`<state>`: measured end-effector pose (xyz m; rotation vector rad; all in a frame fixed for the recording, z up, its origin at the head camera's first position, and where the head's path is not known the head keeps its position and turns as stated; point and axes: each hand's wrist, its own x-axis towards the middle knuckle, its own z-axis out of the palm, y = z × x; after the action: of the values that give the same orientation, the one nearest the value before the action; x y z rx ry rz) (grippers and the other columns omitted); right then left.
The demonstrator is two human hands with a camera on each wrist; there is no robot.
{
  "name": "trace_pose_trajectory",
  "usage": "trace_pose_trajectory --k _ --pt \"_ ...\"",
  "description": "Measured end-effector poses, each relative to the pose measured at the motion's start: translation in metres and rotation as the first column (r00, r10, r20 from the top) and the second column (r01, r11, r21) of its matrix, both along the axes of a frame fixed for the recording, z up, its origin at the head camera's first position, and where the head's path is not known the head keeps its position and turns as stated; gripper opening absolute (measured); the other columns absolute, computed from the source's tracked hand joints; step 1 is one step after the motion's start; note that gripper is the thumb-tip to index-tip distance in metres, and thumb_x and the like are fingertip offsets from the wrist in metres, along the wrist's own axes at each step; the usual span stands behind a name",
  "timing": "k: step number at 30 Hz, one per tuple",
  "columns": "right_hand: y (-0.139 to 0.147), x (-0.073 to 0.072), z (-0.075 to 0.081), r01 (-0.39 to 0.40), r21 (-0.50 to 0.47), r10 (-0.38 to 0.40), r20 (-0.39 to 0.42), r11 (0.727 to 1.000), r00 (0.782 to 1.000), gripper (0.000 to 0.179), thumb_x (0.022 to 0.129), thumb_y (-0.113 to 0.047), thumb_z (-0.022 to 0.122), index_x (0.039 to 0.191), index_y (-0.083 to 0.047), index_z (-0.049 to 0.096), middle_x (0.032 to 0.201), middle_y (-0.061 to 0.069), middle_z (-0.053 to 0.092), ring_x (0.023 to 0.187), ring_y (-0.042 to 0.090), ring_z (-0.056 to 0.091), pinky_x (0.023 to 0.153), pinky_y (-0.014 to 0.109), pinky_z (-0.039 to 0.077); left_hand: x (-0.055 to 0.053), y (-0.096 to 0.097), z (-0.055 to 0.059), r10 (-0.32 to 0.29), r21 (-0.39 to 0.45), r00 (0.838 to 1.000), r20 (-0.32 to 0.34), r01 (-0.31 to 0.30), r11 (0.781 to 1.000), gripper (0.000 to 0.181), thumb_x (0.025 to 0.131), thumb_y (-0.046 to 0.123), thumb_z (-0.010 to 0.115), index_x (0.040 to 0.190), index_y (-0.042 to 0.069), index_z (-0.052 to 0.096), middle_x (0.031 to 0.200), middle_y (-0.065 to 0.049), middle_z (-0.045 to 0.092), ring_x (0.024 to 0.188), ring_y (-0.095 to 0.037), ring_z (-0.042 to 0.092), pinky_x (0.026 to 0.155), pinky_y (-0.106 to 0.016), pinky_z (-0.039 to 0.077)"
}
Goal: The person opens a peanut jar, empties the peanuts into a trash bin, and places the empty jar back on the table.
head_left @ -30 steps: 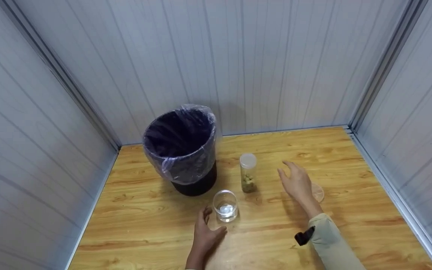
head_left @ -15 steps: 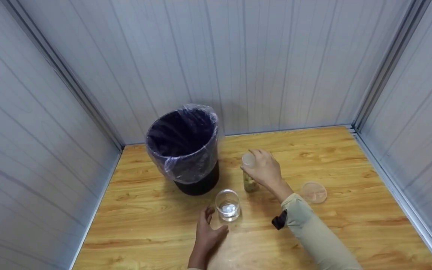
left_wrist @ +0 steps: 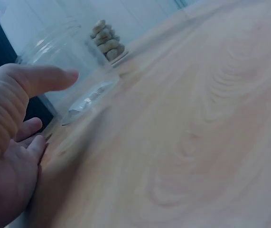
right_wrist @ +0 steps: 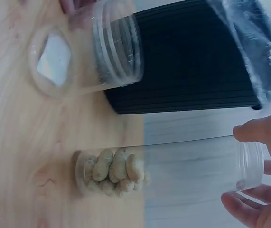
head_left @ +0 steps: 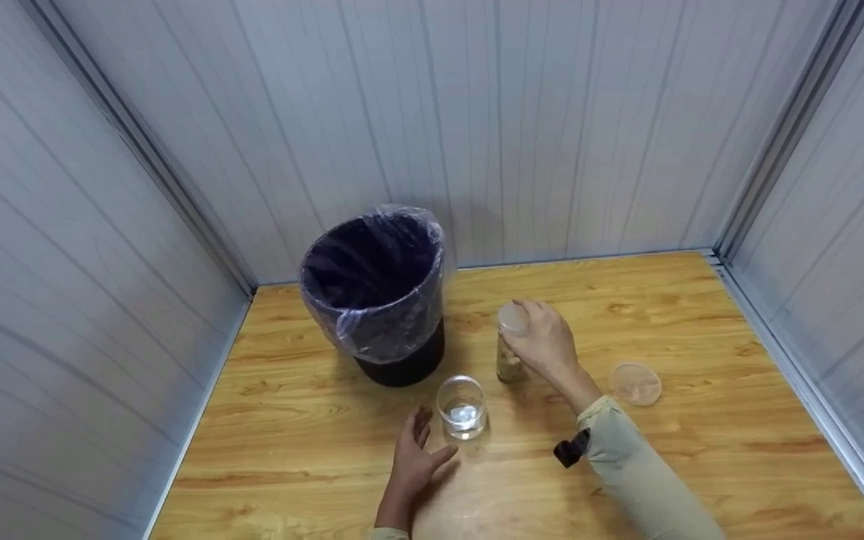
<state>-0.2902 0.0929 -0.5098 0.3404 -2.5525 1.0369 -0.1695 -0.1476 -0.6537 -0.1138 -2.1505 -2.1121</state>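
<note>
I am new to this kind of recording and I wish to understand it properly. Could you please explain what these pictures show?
There is no robot here: a person works with a bare left hand and right hand. The widest picture looks down from the person's head; the other two are taken from the left and right wrists. On the wooden table stand a black bin with a clear bag, a short open jar and a tall jar containing what look like peanuts. A clear round disc lies to the right. The right hand holds the tall jar near its top; the left is beside the short one, holding nothing.
</note>
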Motion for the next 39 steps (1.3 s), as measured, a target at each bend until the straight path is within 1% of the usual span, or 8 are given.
trace_pose_trajectory --k 6,13,20,23,28,30,34,39 --pt "0.013 0.022 0.031 -0.005 -0.080 0.003 -0.028 0.997 1.000 0.052 0.077 -0.024 0.080 0.121 -0.003 0.064 0.107 0.018 0.064 0.091 0.034 0.061 0.070 0.046 0.055 -0.001 -0.007 -0.003 0.021 0.059 0.998 -0.059 -0.017 0.998 0.081 0.081 -0.005 0.074 0.145 -0.012 0.026 0.144 -0.037 0.032 0.130 -0.051 0.035 0.108 -0.056 0.031" --pt "0.026 0.048 0.068 -0.096 -0.215 0.071 -0.119 0.972 0.990 0.053 0.079 -0.019 0.081 0.127 -0.004 0.062 0.110 0.014 0.063 0.095 0.026 0.061 0.068 0.033 0.057 -0.006 -0.002 0.041 0.157 0.129 0.970 -0.187 -0.134 0.983 0.060 0.085 -0.006 0.069 0.139 -0.009 0.043 0.137 -0.031 0.046 0.127 -0.048 0.041 0.104 -0.060 0.034" --pt "0.043 0.063 0.080 -0.157 -0.422 0.137 -0.078 0.893 0.988 0.055 0.081 -0.015 0.080 0.131 -0.004 0.060 0.120 0.013 0.061 0.096 0.023 0.059 0.070 0.025 0.057 -0.027 0.010 0.081 0.059 0.235 0.984 -0.168 -0.018 0.972 0.052 0.091 -0.003 0.062 0.139 -0.011 0.041 0.131 -0.030 0.051 0.122 -0.038 0.049 0.104 -0.042 0.042" --pt "0.047 0.067 0.077 -0.171 -0.533 0.176 -0.042 0.828 0.983 0.054 0.082 -0.010 0.078 0.132 -0.001 0.058 0.123 0.015 0.059 0.098 0.023 0.058 0.072 0.023 0.056 -0.032 0.017 0.091 -0.016 0.354 0.995 -0.102 0.051 0.934 0.053 0.094 -0.001 0.059 0.142 -0.010 0.037 0.133 -0.029 0.049 0.123 -0.038 0.049 0.104 -0.047 0.041" --pt "0.050 0.070 0.068 -0.167 -0.683 0.225 -0.004 0.711 0.974 0.053 0.084 -0.001 0.074 0.132 0.007 0.054 0.127 0.017 0.056 0.102 0.025 0.057 0.078 0.024 0.055 -0.035 0.029 0.100 -0.152 0.570 0.987 -0.041 0.148 0.808 0.060 0.098 0.010 0.055 0.148 -0.005 0.027 0.136 -0.024 0.044 0.117 -0.036 0.054 0.104 -0.057 0.038" --pt "0.051 0.072 0.064 -0.159 -0.717 0.233 0.005 0.679 0.973 0.053 0.084 0.002 0.073 0.132 0.008 0.053 0.126 0.018 0.055 0.103 0.026 0.057 0.079 0.025 0.055 -0.036 0.034 0.102 -0.189 0.608 0.981 -0.045 0.177 0.774 0.063 0.098 0.013 0.056 0.150 -0.003 0.025 0.134 -0.021 0.044 0.110 -0.034 0.058 0.100 -0.056 0.042" --pt "0.051 0.078 0.053 -0.136 -0.786 0.276 0.046 0.603 0.960 0.052 0.085 0.005 0.070 0.133 0.010 0.051 0.125 0.020 0.054 0.104 0.027 0.056 0.081 0.030 0.056 -0.037 0.040 0.102 -0.222 0.643 0.973 -0.070 0.214 0.736 0.064 0.096 0.010 0.060 0.149 -0.004 0.027 0.131 -0.017 0.047 0.102 -0.031 0.062 0.091 -0.046 0.052" --pt "0.054 0.083 0.045 -0.118 -0.840 0.343 0.085 0.530 0.936 0.053 0.086 0.009 0.066 0.135 0.010 0.046 0.125 0.020 0.050 0.105 0.027 0.056 0.083 0.033 0.056 -0.038 0.042 0.098 -0.211 0.649 0.973 -0.089 0.217 0.729 0.055 0.093 0.002 0.061 0.142 -0.009 0.037 0.124 -0.015 0.055 0.099 -0.026 0.064 0.084 -0.036 0.056"
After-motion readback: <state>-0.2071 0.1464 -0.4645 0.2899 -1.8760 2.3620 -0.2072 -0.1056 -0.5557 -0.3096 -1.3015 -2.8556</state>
